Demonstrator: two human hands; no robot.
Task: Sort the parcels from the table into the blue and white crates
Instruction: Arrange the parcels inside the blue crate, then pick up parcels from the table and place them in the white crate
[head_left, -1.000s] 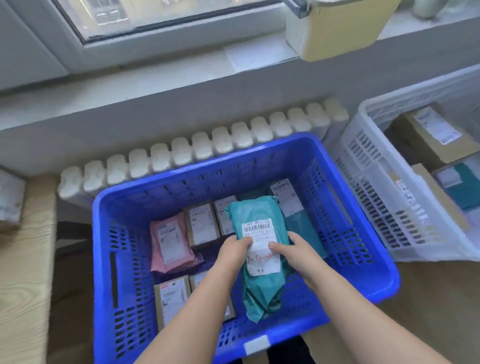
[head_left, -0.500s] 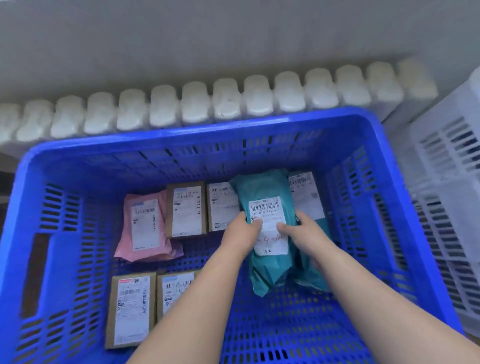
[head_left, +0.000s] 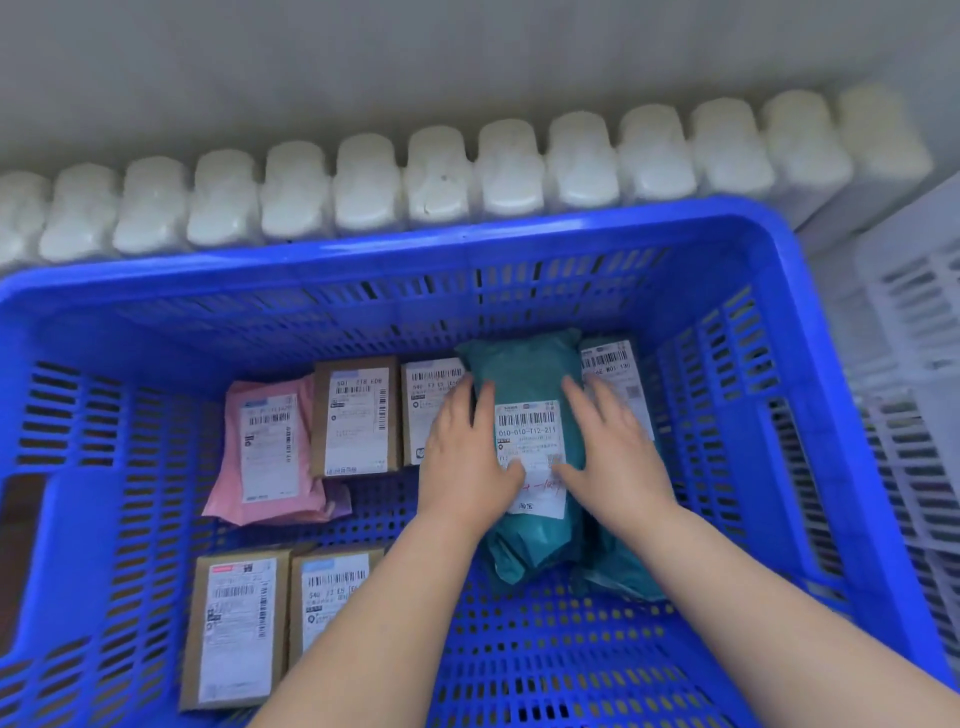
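Observation:
A teal parcel (head_left: 524, 374) with a white label lies on the floor of the blue crate (head_left: 389, 249), towards its right side. My left hand (head_left: 465, 457) rests with straight fingers on the parcel's left edge. My right hand (head_left: 613, 452) lies flat on its right edge, fingers spread. Beside it are a second teal parcel (head_left: 623, 566), a pink parcel (head_left: 270, 452) and several brown boxes (head_left: 356, 415) with labels. The white crate (head_left: 914, 322) shows at the right edge.
A white ribbed radiator (head_left: 441, 182) runs along the wall just behind the blue crate. The crate's front right floor (head_left: 571, 654) is bare blue mesh. The white crate stands close against the blue crate's right wall.
The teal parcel has gone down from above the crate onto its floor. My fingers have uncurled from pinching it and now lie flat on it. The view has come closer to the crate.

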